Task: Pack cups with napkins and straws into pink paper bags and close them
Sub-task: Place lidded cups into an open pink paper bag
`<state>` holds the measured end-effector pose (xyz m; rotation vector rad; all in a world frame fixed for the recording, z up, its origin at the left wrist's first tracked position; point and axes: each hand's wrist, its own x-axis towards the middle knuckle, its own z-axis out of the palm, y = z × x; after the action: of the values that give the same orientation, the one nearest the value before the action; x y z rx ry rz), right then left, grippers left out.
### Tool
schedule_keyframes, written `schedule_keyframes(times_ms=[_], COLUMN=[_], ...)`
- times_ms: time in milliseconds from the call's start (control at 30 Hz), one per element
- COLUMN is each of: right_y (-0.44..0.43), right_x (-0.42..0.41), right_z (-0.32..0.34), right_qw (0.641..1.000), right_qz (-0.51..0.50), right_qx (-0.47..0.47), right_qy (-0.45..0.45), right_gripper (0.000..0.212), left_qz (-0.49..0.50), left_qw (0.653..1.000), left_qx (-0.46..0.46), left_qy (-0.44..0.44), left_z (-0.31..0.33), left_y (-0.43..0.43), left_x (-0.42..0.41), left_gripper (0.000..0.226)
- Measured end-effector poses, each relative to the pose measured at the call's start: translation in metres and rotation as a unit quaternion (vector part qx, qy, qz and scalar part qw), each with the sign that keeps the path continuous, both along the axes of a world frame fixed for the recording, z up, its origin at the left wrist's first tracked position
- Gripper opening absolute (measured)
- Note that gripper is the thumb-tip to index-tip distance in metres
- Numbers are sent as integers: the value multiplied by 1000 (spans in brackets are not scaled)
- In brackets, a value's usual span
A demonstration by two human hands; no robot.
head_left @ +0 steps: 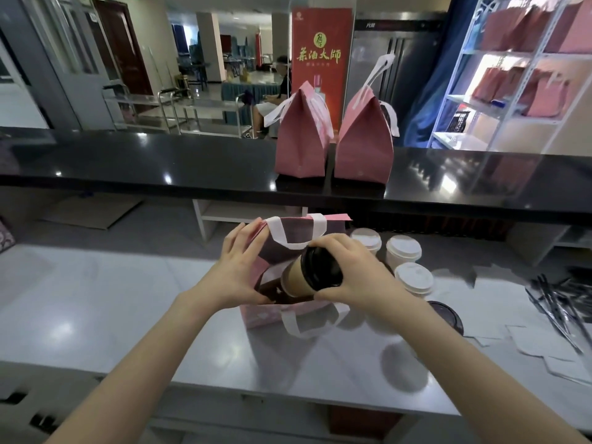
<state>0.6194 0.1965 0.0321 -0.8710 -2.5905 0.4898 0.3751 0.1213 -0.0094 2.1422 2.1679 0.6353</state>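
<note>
Fingers of the right hand (355, 277) wrap the tilted cup (299, 282) at the mouth of the pink paper bag (266, 315), the left hand (237, 267) pinching its side open; a snagged rim could tip the cup.

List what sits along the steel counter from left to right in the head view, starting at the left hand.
Left hand → black-lidded cup gripped by the right hand → three white-lidded cups → straws. The open pink bag overlaps the first two, so it is left out.
</note>
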Motion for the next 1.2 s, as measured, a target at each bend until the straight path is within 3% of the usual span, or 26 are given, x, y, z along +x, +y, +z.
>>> schedule_keyframes(times_ms=[200,467,800,900,1067,1133,1200], right_y=[32,34,41,44,46,48,52], right_x=[-53,-94,-122,-128,-134,-133,-131], right_z=[-27,-73,-85,-86,-87,-87,-86], right_qw=[995,981,978,980,981,983,985], right_qz=[3,13,17,16,16,16,8], right_qx=[-62,-9,93,86,79,79,66], right_qy=[-83,-192,-184,-181,-174,-166,-157], right_gripper=[82,75,79,75,64,64,69], left_qz=[-39,-42,-41,-26,47,39,24], left_qw=[999,998,998,999,996,997,999], left_qx=[-19,-40,-54,-39,72,64,15], left_qy=[-24,-38,20,16,-31,6,46], left_z=[-1,3,12,13,6,4,6], left_y=[11,22,24,29,42,43,40], left_x=[-18,-36,-46,-52,-50,-52,-58], left_gripper=[138,143,146,136,73,78,100])
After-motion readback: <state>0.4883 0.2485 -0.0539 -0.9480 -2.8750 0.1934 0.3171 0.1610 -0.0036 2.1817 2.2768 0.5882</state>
